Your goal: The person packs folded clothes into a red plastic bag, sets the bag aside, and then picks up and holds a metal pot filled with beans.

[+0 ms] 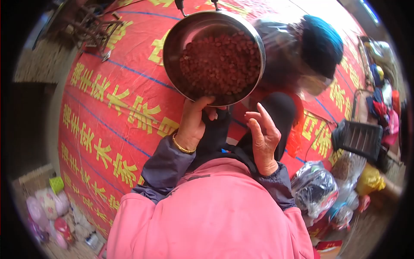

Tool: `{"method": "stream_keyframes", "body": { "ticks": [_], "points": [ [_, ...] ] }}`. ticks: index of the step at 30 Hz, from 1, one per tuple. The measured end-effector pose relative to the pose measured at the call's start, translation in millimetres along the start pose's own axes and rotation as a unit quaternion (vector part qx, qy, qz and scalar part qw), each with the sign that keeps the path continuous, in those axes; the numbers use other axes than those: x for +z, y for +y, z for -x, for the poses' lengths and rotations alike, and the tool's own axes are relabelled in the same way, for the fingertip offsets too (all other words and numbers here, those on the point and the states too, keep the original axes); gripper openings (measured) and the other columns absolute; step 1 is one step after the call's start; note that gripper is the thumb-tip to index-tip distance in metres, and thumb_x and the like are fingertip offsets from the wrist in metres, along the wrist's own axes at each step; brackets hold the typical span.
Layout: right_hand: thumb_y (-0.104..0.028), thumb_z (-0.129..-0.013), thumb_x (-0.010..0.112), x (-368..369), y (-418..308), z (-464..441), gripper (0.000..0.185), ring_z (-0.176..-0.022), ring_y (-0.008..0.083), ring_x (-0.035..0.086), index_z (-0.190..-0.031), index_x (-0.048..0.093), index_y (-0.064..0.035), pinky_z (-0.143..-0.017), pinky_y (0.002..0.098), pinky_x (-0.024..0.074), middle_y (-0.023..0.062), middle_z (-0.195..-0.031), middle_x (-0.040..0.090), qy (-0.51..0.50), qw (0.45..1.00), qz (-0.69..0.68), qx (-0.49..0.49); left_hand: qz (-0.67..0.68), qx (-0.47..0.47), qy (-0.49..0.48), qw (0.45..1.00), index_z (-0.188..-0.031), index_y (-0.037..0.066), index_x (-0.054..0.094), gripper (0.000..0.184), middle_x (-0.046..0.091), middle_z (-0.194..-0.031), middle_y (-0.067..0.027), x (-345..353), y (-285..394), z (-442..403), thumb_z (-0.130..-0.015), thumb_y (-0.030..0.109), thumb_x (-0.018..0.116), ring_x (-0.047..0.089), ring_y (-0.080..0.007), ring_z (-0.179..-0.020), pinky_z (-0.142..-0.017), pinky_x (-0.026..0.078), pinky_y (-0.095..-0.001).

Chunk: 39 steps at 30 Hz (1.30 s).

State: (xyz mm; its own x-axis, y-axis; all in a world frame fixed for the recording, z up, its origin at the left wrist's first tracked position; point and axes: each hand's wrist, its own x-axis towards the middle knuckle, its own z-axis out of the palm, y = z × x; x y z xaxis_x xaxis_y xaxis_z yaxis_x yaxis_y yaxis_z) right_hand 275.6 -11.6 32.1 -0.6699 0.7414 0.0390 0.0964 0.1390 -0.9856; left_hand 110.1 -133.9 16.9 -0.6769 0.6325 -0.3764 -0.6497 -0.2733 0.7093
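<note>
A round steel pot is tilted toward me, with reddish nuts or beans spread over its bottom. My left hand grips the near rim, thumb over the edge and the other fingers mostly hidden beneath. A gold-coloured bracelet circles that wrist. To the right of the pot and below it, my right hand is raised with its fingers apart, holding nothing. It does not touch the pot. A dark handle shows at the pot's far side.
Red sheeting with yellow characters covers the floor. A blurred dark and teal item is close right of the pot. Further right are a black plastic chair-like object and clear bags. A wooden chair stands far left.
</note>
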Motion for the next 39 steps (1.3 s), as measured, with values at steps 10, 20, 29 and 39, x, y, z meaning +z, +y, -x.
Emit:
{"method": "stream_keyframes", "body": {
  "ticks": [10,20,29,39],
  "points": [
    [-0.017,-0.097,0.066,-32,-6,34,0.031,-0.089,0.0098,0.061,-0.12,0.061,0.004,-0.077,0.0236,0.0484,0.0035,-0.103,0.067,-0.003,0.976,-0.19,0.103,-0.087,-0.041,-0.03,0.995,-0.099,-0.001,0.064,0.018,0.064,-0.075,-0.006,50,-47,53,-0.085,0.01,0.064,0.057,-0.0145,-0.053,-0.049,0.044,-0.0271],
    [-0.032,-0.094,0.071,-22,12,25,0.033,-0.064,0.0093,0.059,-0.099,0.066,0.0005,-0.056,0.0275,0.046,0.0031,-0.078,0.067,0.069,0.963,-0.172,0.197,-0.141,-0.025,-0.018,0.99,-0.094,0.0,0.066,0.018,0.065,-0.075,-0.0053,83,-67,58,-0.085,0.016,0.065,0.057,-0.0109,-0.054,-0.045,0.041,-0.025],
    [-0.031,-0.1,0.06,-12,-45,0,0.031,-0.062,0.0099,0.054,-0.108,0.06,-0.0016,-0.055,0.0266,0.0417,0.0016,-0.084,0.059,-0.026,0.964,-0.18,0.193,-0.112,0.03,0.012,0.993,-0.113,-0.001,0.055,0.032,0.067,-0.089,-0.0074,90,-42,60,-0.086,0.011,0.067,0.065,-0.0117,-0.06,-0.042,0.046,-0.0213],
    [-0.032,-0.1,0.06,-17,-28,21,0.036,-0.075,0.0157,0.067,-0.114,0.064,0.0014,-0.067,0.0288,0.0523,0.0084,-0.096,0.07,-0.029,0.942,-0.196,0.271,-0.143,-0.019,-0.055,0.988,-0.117,0.0,0.057,0.04,0.066,-0.106,-0.0071,58,-36,68,-0.089,0.021,0.075,0.066,-0.0122,-0.087,-0.071,0.054,-0.0268]
  ]
}}
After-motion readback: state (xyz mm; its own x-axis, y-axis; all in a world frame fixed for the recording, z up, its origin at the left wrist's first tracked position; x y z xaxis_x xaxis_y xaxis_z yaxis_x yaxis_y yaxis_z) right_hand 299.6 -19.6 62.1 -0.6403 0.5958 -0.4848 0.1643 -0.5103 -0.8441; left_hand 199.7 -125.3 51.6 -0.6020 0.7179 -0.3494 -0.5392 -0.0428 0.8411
